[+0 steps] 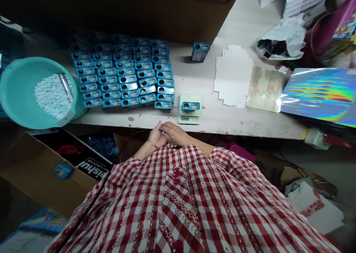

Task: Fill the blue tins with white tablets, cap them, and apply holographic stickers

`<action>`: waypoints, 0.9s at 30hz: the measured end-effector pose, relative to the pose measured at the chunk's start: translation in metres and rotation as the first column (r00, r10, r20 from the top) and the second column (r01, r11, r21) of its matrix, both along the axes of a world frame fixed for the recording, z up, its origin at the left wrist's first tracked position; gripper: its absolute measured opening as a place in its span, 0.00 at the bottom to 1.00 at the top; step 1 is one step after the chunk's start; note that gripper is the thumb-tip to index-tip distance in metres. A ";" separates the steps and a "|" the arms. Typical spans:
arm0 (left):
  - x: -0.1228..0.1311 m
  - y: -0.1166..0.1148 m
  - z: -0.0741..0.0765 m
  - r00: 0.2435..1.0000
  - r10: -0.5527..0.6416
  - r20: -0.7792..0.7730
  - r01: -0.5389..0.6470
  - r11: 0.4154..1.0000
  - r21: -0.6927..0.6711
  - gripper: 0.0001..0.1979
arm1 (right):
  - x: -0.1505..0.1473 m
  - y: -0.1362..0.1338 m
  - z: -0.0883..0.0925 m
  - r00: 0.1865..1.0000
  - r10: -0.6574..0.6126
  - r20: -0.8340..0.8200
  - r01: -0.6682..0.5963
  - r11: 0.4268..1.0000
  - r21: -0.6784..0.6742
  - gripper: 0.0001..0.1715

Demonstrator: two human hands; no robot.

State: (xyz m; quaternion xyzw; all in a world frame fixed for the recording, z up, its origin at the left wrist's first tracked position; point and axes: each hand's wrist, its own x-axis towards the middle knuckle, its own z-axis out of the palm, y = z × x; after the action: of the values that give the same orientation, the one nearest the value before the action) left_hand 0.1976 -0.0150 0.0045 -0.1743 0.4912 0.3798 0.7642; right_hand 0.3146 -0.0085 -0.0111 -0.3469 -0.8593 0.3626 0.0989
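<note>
**Blue tin (191, 106) on the scale (194, 119), hands together below**

The blue tin rests on the pale green scale near the front edge of the counter (214, 125), just beyond the person's hands. The left hand (157, 135) and right hand (174, 132) are pressed together at that edge, fingers overlapping, both off the tin and scale; whether anything lies between them cannot be told.

The scale's dark display strip lies on the side nearer the person, probably so that it can be read easily. The rows of tins (128, 86) to the left stand close together, which seems meant to keep them orderly and save space. Farther left, the turquoise tub (19, 93) gathers white pellets (50, 97) in one place, with a metal tool (66, 85) lying on them. One lone tin (200, 52) stands beyond the scale, apart from the rows; its reason is unclear.

As for looks, the tin on the scale is small and oblong with rounded corners. Its bright blue top bears pale lettering and a dark round spot at the left end, too small to identify as opening or print.
</note>
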 end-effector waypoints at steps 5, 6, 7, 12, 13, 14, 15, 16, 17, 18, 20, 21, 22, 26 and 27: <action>-0.001 -0.004 -0.009 1.000 -0.022 0.019 0.022 1.000 -0.006 0.18 | 0.009 0.003 -0.006 0.999 0.029 0.020 -0.029 1.000 -0.004 0.13; -0.001 -0.004 -0.009 0.999 -0.030 0.015 0.030 0.999 -0.013 0.18 | 0.011 0.003 -0.007 0.999 0.032 0.038 -0.032 0.999 -0.001 0.13; 0.000 -0.004 -0.009 0.999 -0.039 0.013 0.039 0.999 -0.018 0.18 | 0.012 0.003 -0.007 0.998 0.037 0.054 -0.037 0.999 0.003 0.13; 0.006 0.001 -0.004 0.997 -0.068 0.041 0.070 0.997 -0.044 0.18 | 0.014 -0.001 0.001 0.995 0.066 0.070 -0.069 0.997 0.040 0.12; 0.007 0.002 -0.003 0.995 -0.082 0.061 0.086 0.995 -0.053 0.18 | 0.015 -0.001 0.004 0.996 0.080 0.042 -0.082 0.995 0.053 0.11; 0.008 0.003 -0.003 0.993 -0.092 0.075 0.096 0.994 -0.059 0.18 | 0.019 -0.001 0.008 0.995 0.095 0.000 -0.095 0.993 0.072 0.11; 0.009 0.004 -0.002 0.993 -0.091 0.076 0.096 0.993 -0.063 0.17 | 0.024 0.001 0.013 0.994 0.093 -0.049 -0.088 0.991 0.098 0.12; 0.009 0.005 -0.002 0.994 -0.086 0.066 0.090 0.994 -0.063 0.17 | 0.032 0.004 0.016 0.993 0.056 -0.099 -0.043 0.991 0.128 0.12; 0.009 0.007 -0.002 0.996 -0.077 0.047 0.080 0.995 -0.063 0.16 | 0.043 0.008 0.019 0.989 -0.029 -0.143 0.052 0.986 0.156 0.13; 0.009 0.008 -0.002 0.998 -0.063 0.024 0.064 0.996 -0.061 0.16 | 0.055 0.014 0.019 0.971 -0.161 -0.179 0.192 0.965 0.177 0.14; 0.009 0.012 -0.002 0.999 -0.044 -0.010 0.043 0.998 -0.055 0.15 | 0.083 0.029 0.012 0.858 -0.466 -0.215 0.504 0.844 0.183 0.17; 0.009 0.015 -0.002 0.999 -0.039 -0.017 0.038 0.998 -0.052 0.14 | 0.096 0.038 0.005 0.793 -0.570 -0.217 0.605 0.779 0.166 0.21; 0.009 0.018 -0.003 0.999 -0.027 -0.026 0.026 0.999 -0.047 0.13 | 0.107 0.047 -0.004 0.757 -0.618 -0.211 0.649 0.749 0.134 0.25; 0.012 0.033 -0.004 0.997 0.035 -0.063 -0.038 0.998 -0.050 0.10 | 0.118 0.072 -0.030 0.800 -0.592 -0.100 0.591 0.805 -0.037 0.24; 0.014 0.036 -0.004 0.997 0.043 -0.064 -0.047 0.998 -0.049 0.10 | 0.115 0.073 -0.029 0.819 -0.569 -0.074 0.569 0.822 -0.030 0.21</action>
State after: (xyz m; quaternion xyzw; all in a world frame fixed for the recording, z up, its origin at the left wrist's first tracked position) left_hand 0.2116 0.0212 0.0006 -0.1925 0.5206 0.3897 0.7349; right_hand 0.4296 0.0643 -0.0399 -0.5730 -0.7109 0.3329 0.2355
